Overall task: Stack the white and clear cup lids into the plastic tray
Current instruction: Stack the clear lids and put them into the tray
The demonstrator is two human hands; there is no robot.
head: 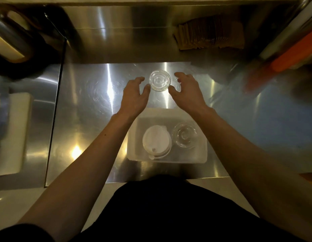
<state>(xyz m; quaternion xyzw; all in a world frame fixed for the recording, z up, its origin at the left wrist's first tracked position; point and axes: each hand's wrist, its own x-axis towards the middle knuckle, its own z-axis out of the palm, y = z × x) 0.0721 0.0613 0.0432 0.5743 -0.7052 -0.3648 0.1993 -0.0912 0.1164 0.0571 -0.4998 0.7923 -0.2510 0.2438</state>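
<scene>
A small stack of clear cup lids [159, 80] stands on the steel counter beyond the tray. My left hand [135, 95] is just left of it and my right hand [185, 89] just right, both with fingers spread and curled toward it; the thumbs are close to its near edge, contact unclear. The translucent plastic tray [132, 152] sits near the counter's front edge. Inside it lies a stack of white lids [156, 141] on the left and a stack of clear lids [184, 135] on the right.
A stack of brown paper sleeves [209, 36] lies at the back right. Orange items [291, 55] crowd the right edge. A dark round appliance [14, 44] sits at the far left, with a white board [14, 133] below it. The counter's front edge runs just behind the tray.
</scene>
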